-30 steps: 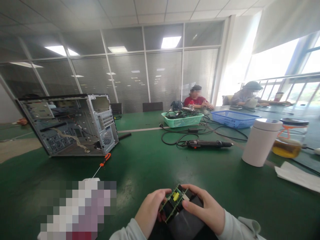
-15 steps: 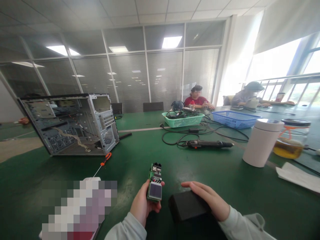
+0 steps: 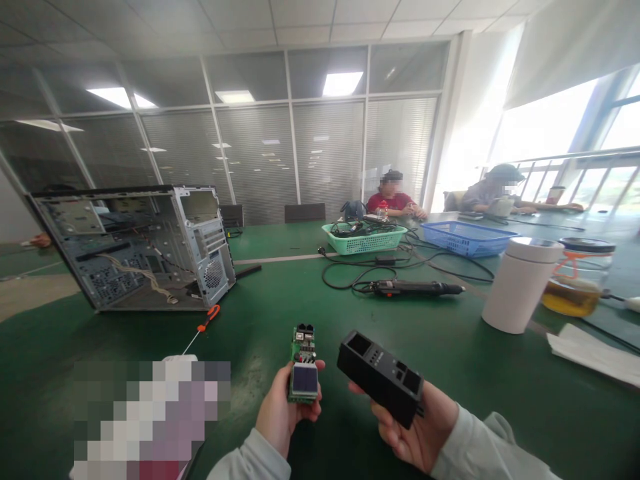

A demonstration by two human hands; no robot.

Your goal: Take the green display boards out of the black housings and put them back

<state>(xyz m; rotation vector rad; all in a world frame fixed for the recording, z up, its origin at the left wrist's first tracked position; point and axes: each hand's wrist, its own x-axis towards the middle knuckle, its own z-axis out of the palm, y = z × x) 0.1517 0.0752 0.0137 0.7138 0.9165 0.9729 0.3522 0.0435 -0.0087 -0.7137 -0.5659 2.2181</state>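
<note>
My left hand (image 3: 286,415) holds a green circuit board (image 3: 303,365) upright in its fingers. The board carries black connectors at its far end and a small square screen near my fingers. My right hand (image 3: 415,421) grips a black plastic housing (image 3: 380,377), a rectangular box with several cut-out openings in its faces. The board and the housing are apart, with a gap of green tabletop between them.
An open computer case (image 3: 133,248) stands at the left, with an orange-handled screwdriver (image 3: 208,319) by it. Beyond lie an electric screwdriver (image 3: 415,288), cables, green and blue baskets (image 3: 364,239), a white cup (image 3: 517,285), a jar (image 3: 575,288) and paper (image 3: 595,353). Two co-workers (image 3: 393,199) sit far off.
My right hand has lifted the black housing and turned it, showing its cut-outs. The board in my left hand has barely moved.
</note>
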